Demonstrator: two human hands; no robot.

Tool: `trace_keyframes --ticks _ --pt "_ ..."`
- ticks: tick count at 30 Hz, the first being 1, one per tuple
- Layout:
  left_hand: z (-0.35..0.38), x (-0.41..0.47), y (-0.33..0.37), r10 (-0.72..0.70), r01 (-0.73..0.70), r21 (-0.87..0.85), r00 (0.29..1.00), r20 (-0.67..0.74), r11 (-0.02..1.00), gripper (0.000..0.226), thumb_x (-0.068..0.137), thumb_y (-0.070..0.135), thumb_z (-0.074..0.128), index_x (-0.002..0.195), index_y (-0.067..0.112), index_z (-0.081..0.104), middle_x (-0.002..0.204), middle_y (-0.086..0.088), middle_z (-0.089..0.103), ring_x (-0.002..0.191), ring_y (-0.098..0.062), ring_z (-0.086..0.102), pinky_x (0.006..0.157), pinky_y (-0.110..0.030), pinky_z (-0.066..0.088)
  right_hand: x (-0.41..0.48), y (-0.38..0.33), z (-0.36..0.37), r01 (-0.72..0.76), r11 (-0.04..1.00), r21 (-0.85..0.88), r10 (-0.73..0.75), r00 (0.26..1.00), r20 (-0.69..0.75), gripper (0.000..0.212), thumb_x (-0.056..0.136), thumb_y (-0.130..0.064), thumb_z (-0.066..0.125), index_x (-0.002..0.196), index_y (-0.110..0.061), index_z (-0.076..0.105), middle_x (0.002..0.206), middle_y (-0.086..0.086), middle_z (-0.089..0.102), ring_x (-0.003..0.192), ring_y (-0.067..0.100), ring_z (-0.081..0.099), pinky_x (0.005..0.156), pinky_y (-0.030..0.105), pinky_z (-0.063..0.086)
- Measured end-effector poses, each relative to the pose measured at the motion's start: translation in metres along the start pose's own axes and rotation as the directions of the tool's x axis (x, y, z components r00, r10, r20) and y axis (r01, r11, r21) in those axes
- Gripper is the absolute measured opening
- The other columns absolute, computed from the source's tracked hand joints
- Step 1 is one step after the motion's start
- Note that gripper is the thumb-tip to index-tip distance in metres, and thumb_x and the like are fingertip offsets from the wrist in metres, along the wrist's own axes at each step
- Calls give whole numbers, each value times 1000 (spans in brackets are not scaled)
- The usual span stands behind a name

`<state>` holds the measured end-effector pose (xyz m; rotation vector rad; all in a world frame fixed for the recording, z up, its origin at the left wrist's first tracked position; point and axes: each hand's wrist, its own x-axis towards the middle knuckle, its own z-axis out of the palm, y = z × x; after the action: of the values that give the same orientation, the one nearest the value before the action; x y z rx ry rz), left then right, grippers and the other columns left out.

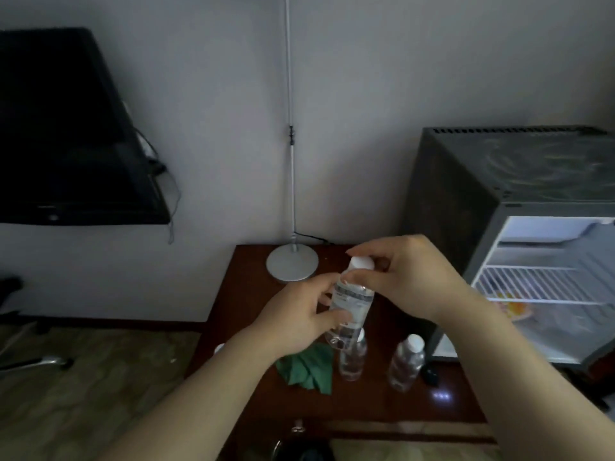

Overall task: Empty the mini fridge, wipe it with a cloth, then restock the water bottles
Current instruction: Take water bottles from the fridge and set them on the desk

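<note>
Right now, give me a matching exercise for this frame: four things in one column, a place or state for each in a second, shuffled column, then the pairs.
Things:
1. held water bottle
2. green cloth
3. lamp base
4. mini fridge

Places or states:
A. open at the front, inside visible
B. standing at the back of the table
C. gripped by the left hand, right hand at its cap
D. lying crumpled on the table

Pairs: 1-C, 2-D, 3-B, 4-A
</note>
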<state>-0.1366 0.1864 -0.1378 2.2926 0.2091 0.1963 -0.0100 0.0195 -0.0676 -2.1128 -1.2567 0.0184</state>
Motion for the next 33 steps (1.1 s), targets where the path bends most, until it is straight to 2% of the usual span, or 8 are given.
trace_keyframes --ticks 3,8,12,18,22,25,29,33 --pt "-34 -12 -27 -53 53 8 998 -34 999 54 88 42 74 137 46 52 116 26 68 102 7 63 94 -39 55 29 -25 25 2 1000 17 -3 999 36 36 83 -45 77 115 -29 75 99 -15 74 87 -3 66 77 20 54" --pt "-76 -19 -66 -100 98 -35 994 -53 995 54 87 39 74 137 46 53 115 19 71 103 0 67 96 -42 55 79 -51 54 13 997 72 -24 989 148 22 86 -37 76 104 -25 79 90 -14 73 80 -4 66 66 16 48" --pt "-95 -16 -95 -145 138 -71 985 -92 988 56 87 32 76 138 42 54 116 16 71 104 0 66 96 -44 56 110 -58 77 41 997 64 -56 967 250 21 86 -40 75 101 -26 79 91 -12 74 81 0 67 75 30 58" --pt "-106 -14 -137 -239 233 -72 967 -88 970 53 87 35 76 135 46 56 119 20 69 101 -2 67 95 -44 55 151 -50 126 111 993 43 -119 930 348 17 85 -42 74 97 -30 77 85 -16 71 79 -2 66 73 29 57" --pt "-106 -14 -176 -300 290 -113 950 -86 950 50 88 28 76 134 40 60 118 19 70 99 -5 69 95 -42 55 166 -46 171 138 990 23 -136 912 387 22 84 -44 74 99 -29 77 92 -14 72 82 0 64 76 30 56" --pt "-106 -12 -204 -319 312 -116 947 -44 943 48 89 26 76 133 37 61 116 19 71 98 -1 68 94 -35 56 168 -41 201 72 997 3 -66 899 433 24 84 -44 74 98 -25 77 85 -13 69 78 2 63 73 32 56" --pt "-100 -6 -250 -342 350 -141 937 77 926 44 89 27 77 129 39 64 112 20 72 97 0 68 90 -25 56 166 -34 238 -64 997 -29 71 886 458 27 83 -43 74 102 -24 76 91 -10 72 82 4 65 75 32 57" --pt "-89 0 -298 -382 410 -135 903 196 902 52 82 41 79 131 44 61 117 17 70 103 0 68 96 -34 56 156 -24 281 -189 972 -139 234 833 502 27 79 -46 72 99 -28 74 91 -10 70 82 6 64 76 34 56"
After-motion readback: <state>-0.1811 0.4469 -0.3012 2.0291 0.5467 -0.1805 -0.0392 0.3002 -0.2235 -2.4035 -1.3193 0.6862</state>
